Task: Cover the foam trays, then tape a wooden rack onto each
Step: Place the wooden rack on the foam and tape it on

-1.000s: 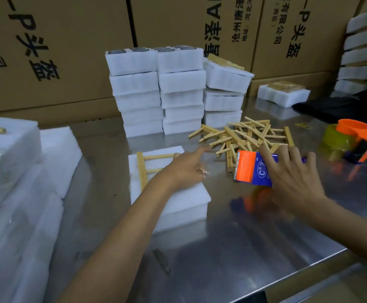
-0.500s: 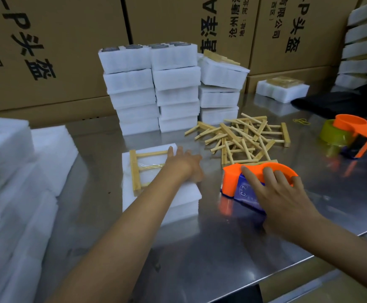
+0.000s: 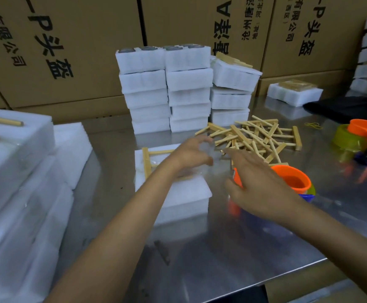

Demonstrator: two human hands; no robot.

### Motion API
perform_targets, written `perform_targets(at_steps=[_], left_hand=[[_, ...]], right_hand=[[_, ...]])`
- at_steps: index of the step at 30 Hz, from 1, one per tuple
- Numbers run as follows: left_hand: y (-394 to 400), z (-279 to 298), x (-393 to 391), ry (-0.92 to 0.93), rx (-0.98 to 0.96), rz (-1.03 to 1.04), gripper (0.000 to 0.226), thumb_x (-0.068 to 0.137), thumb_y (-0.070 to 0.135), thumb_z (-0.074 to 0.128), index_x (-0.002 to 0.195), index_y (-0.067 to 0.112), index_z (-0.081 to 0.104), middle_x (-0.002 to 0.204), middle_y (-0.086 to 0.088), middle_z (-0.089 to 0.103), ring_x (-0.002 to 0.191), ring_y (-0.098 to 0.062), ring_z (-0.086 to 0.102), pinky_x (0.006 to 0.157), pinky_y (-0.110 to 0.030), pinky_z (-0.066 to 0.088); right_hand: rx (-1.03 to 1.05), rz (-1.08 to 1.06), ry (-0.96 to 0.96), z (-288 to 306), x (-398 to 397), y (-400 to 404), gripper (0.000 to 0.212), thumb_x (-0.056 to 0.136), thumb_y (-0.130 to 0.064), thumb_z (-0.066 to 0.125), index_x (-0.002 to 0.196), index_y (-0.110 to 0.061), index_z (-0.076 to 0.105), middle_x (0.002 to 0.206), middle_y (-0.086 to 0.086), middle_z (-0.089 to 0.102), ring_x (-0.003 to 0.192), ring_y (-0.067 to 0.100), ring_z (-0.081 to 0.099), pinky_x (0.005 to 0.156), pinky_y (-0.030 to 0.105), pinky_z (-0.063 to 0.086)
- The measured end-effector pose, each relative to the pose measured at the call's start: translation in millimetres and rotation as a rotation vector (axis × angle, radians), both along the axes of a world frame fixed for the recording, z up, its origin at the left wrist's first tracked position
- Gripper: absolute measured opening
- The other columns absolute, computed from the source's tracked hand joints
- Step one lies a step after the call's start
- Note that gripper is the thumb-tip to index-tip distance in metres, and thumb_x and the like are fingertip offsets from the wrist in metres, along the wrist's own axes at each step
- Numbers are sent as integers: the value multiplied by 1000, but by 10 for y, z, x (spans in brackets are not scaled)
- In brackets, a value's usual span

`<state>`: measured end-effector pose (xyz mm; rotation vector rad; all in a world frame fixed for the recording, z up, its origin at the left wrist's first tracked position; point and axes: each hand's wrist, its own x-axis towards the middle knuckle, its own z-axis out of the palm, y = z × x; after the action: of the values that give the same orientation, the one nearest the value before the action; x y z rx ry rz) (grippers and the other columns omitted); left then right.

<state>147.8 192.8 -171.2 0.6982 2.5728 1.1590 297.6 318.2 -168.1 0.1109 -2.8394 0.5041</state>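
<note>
A covered white foam tray [image 3: 178, 193] lies on the steel table with a wooden rack [image 3: 145, 161] on top of it. My left hand [image 3: 190, 157] is over the tray's far right corner. Its curled fingers and thumb hold a blurred strip of clear tape [image 3: 207, 150]. My right hand [image 3: 259, 184] hovers with straight fingers just left of the orange and blue tape dispenser [image 3: 291, 180], which stands on the table by the tray. A pile of loose wooden racks [image 3: 254, 138] lies just beyond both hands.
Stacks of white foam trays [image 3: 167, 88] stand behind the work spot, and more foam stacks [image 3: 14, 171] fill the left side. A second tape dispenser [image 3: 366, 138] sits at the right. Cardboard boxes [image 3: 69, 51] wall the back. The table's front edge [image 3: 265, 278] runs near me.
My right hand set the tape dispenser down on the table and let go of it. My left hand lifted off the rack toward the tray's far corner with tape in its fingers.
</note>
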Motion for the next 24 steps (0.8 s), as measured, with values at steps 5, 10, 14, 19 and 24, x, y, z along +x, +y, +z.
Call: perform_targets(at_steps=[5, 10, 14, 19, 24], left_hand=[[-683, 68, -1, 210, 513, 408, 38, 94, 6, 50, 126, 25, 59, 127, 7, 55, 108, -10, 53, 61, -3, 43], [-1258, -422, 164, -114, 581, 773, 40, 100, 28, 51, 139, 19, 53, 130, 10, 54, 114, -13, 52, 99, -29, 41], [-1214, -731, 322, -375, 709, 603, 32, 100, 41, 51, 117, 21, 70, 116, -5, 73, 109, -24, 68, 105, -47, 48], [-1132, -845, 281, -495, 879, 542, 49, 97, 50, 52, 139, 26, 57, 134, -2, 65, 118, -23, 65, 105, -46, 48], [-1161, -882, 294, -483, 904, 453, 74, 84, 57, 60, 152, 37, 37, 155, 6, 44, 138, -20, 48, 116, -49, 37]], right_hand=[[-643, -2, -325, -178, -478, -205, 59, 99, -25, 44, 155, -27, 25, 157, -4, 34, 141, 16, 36, 111, 29, 32], [-964, -121, -358, -418, -790, -484, 19, 97, -16, 48, 97, -28, 63, 97, -17, 63, 87, -2, 59, 70, 15, 48], [-1098, -171, -326, -458, -835, -564, 18, 97, -16, 47, 99, -23, 64, 100, -6, 67, 90, 11, 64, 76, 26, 50], [-1285, -248, -421, -371, -798, -551, 27, 98, -29, 54, 120, -16, 63, 124, 8, 66, 115, 28, 62, 106, 45, 45], [-1432, -256, -466, -389, -706, -610, 32, 98, -24, 55, 123, -7, 64, 119, 17, 69, 113, 34, 65, 103, 44, 48]])
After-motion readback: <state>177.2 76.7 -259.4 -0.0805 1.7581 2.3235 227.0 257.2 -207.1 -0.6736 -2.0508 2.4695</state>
